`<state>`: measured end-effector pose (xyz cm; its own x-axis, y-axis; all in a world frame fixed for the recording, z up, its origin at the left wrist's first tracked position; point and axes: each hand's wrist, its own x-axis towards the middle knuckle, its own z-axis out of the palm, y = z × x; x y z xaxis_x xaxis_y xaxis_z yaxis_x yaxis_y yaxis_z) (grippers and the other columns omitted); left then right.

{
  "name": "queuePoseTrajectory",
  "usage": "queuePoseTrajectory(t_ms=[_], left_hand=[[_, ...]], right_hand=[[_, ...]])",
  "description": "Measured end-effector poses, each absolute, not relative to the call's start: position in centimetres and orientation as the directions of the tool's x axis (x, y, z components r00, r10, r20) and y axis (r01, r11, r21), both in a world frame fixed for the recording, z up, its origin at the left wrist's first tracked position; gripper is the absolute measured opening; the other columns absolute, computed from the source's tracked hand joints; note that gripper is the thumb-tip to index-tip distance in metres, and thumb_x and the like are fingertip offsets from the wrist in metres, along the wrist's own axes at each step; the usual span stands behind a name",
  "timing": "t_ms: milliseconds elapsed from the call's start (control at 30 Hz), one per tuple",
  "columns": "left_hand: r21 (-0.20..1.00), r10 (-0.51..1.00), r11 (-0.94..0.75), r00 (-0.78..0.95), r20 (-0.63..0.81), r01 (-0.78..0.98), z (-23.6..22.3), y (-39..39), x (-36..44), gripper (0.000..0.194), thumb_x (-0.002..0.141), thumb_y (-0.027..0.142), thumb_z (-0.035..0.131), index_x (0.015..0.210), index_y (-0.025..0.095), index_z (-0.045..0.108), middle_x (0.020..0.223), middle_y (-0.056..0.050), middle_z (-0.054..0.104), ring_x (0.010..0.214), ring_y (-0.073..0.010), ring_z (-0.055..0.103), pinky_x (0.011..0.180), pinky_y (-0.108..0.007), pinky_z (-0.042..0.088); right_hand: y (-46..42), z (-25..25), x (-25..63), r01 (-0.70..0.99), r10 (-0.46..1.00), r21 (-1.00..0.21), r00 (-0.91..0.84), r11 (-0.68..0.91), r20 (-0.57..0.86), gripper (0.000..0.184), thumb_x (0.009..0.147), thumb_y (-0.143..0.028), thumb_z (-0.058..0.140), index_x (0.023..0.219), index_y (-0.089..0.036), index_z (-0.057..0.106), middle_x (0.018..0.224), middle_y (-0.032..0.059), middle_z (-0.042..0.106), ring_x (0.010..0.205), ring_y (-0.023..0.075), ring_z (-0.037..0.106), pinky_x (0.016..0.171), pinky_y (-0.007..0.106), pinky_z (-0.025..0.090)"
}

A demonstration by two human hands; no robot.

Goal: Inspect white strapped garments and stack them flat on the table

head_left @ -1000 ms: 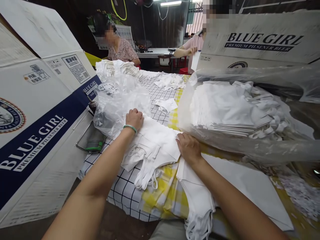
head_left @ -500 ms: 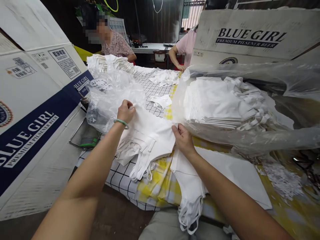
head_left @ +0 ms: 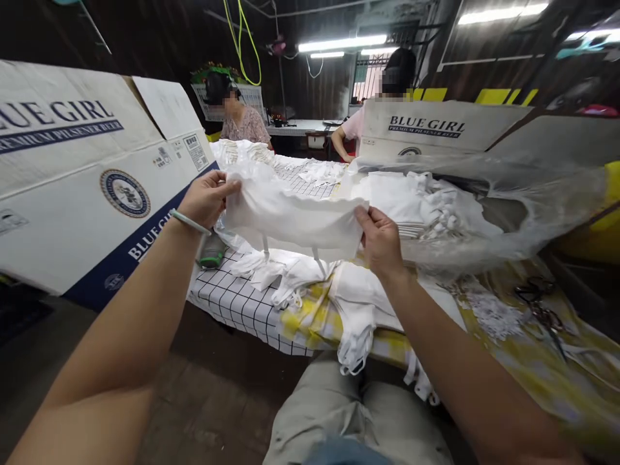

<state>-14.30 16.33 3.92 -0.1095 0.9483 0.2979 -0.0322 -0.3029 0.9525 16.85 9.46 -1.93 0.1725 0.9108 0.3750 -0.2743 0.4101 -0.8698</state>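
Note:
A white camisole (head_left: 295,216) hangs stretched above the table, its two thin straps dangling below. My left hand (head_left: 208,196) pinches its upper left corner between thumb and fingers. At the right corner my right hand (head_left: 380,237) is closed on the cloth the same way. Below it, more white camisoles (head_left: 281,268) lie loosely heaped on the table. A layered stack of white camisoles (head_left: 361,297) sits near the front edge, its straps hanging over.
An open plastic bag (head_left: 533,200) on the right holds stacked white garments (head_left: 392,194). Large cartons stand at left (head_left: 159,174) and back right (head_left: 436,129). Scissors (head_left: 537,300) and white scraps (head_left: 494,313) lie at right. Two people (head_left: 245,123) sit across the table.
Both my hands have risen, lifting the camisole off the heap and stretching it between them. The head view has tilted up, showing more of the room and the lamps.

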Motion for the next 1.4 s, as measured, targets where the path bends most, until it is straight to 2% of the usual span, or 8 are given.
queuePoseTrajectory(t_ms=[200,367,667,867,1033,1167,1267,1400], left_hand=[[0.875,0.887,-0.459,-0.012,0.463,-0.153,7.1,11.4,-9.3,0.019,0.071,0.016,0.079,0.077,0.009,0.061,0.064,0.001,0.061,0.060,-0.0065,0.051,0.069,-0.025,0.047],[0.864,0.885,-0.409,0.103,0.454,-0.295,5.6,7.6,-3.4,0.011,0.077,0.012,0.073,0.079,0.008,0.063,0.067,0.000,0.065,0.062,-0.0073,0.054,0.075,-0.028,0.050],[0.884,0.888,-0.249,0.270,0.371,-0.397,0.6,-0.1,2.4,0.008,0.076,0.014,0.073,0.076,0.010,0.065,0.064,0.000,0.064,0.056,-0.0071,0.055,0.055,-0.018,0.046],[0.898,0.903,-0.184,0.292,0.316,-0.400,-1.6,-1.5,3.1,0.017,0.067,0.019,0.080,0.076,0.011,0.068,0.070,-0.002,0.067,0.064,-0.0088,0.059,0.061,-0.019,0.049],[0.945,0.945,-0.100,0.269,0.188,-0.311,-5.6,2.9,5.6,0.031,0.054,0.032,0.084,0.072,0.014,0.066,0.064,-0.001,0.064,0.057,-0.0105,0.056,0.057,-0.023,0.047],[0.998,0.986,0.021,0.169,-0.010,-0.063,-9.4,7.5,8.6,0.034,0.054,0.038,0.079,0.071,0.016,0.060,0.057,0.003,0.056,0.051,-0.0087,0.051,0.053,-0.022,0.043],[0.979,0.983,0.102,0.131,-0.126,0.176,-11.9,9.4,10.3,0.027,0.058,0.036,0.074,0.067,0.016,0.057,0.049,0.005,0.048,0.046,-0.0086,0.046,0.051,-0.023,0.041],[0.927,0.979,0.093,0.137,-0.152,0.364,-14.4,10.8,10.7,0.018,0.057,0.025,0.073,0.065,0.015,0.061,0.050,0.003,0.052,0.051,-0.0124,0.050,0.054,-0.026,0.041]], right_hand=[[4.5,3.2,23.5,-0.138,0.793,-0.791,0.259,0.596,0.552,0.033,0.074,-0.050,0.070,0.090,-0.021,0.066,0.086,-0.0005,0.070,0.098,0.0179,0.063,0.082,0.030,0.053],[-1.9,3.7,29.3,-0.013,0.758,-0.791,0.296,0.611,0.581,0.036,0.075,-0.053,0.070,0.092,-0.022,0.067,0.096,0.0000,0.069,0.111,0.0196,0.060,0.092,0.034,0.052],[-14.1,-0.3,33.7,0.006,0.816,-0.879,0.369,0.478,0.446,0.038,0.072,-0.054,0.072,0.094,-0.024,0.068,0.101,0.0002,0.072,0.113,0.0214,0.060,0.092,0.035,0.052],[-16.2,-3.1,35.1,-0.063,0.853,-0.915,0.393,0.398,0.344,0.036,0.069,-0.051,0.076,0.092,-0.024,0.068,0.099,0.0016,0.073,0.108,0.0208,0.063,0.091,0.034,0.052],[-10.9,-7.3,37.3,-0.059,0.864,-0.944,0.427,0.323,0.269,0.044,0.065,-0.055,0.075,0.091,-0.020,0.067,0.085,0.0007,0.073,0.087,0.0173,0.067,0.080,0.031,0.053],[-5.7,-11.2,38.8,0.160,0.826,-0.983,0.541,0.085,0.160,0.048,0.073,-0.059,0.062,0.094,-0.015,0.064,0.082,0.0015,0.072,0.079,0.0153,0.065,0.076,0.029,0.051],[-3.8,-13.6,39.2,0.307,0.807,-0.945,0.583,-0.111,0.095,0.039,0.076,-0.048,0.061,0.093,-0.014,0.065,0.083,0.0038,0.072,0.081,0.0165,0.065,0.077,0.030,0.051],[-3.1,-15.9,39.7,0.364,0.825,-0.916,0.561,-0.169,0.071,0.028,0.072,-0.027,0.066,0.096,-0.014,0.065,0.084,0.0068,0.072,0.079,0.0185,0.066,0.078,0.031,0.051]])
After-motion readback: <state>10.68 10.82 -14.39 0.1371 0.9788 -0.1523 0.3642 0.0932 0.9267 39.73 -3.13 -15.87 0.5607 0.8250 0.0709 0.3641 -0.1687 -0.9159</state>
